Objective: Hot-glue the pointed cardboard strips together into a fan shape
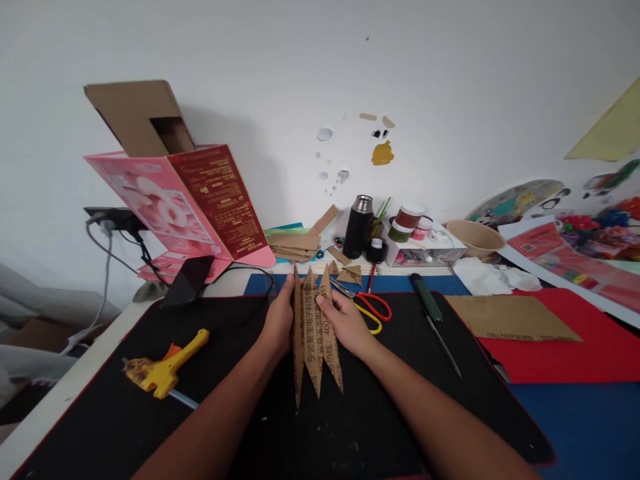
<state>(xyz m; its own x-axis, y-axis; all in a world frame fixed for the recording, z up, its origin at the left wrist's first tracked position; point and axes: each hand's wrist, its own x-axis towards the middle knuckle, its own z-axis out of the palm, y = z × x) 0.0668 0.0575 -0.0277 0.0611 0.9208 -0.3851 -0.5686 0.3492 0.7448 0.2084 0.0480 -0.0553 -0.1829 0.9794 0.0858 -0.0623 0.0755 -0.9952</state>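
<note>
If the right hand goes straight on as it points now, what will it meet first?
First the pointed cardboard, which the right hand touches; beyond, perhaps the left hand, depth is unclear.

Forearms: reaching in from the lower edge, converging
Left hand (281, 315): upright, thumb up
Right hand (346, 321): fingers bent, thumb extended

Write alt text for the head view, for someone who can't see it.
Two hands, left and right, hold pointed, printed cardboard strips over a black mat. A yellow glue gun lies to the left; scissors and a green-handled tool lie to the right.
</note>
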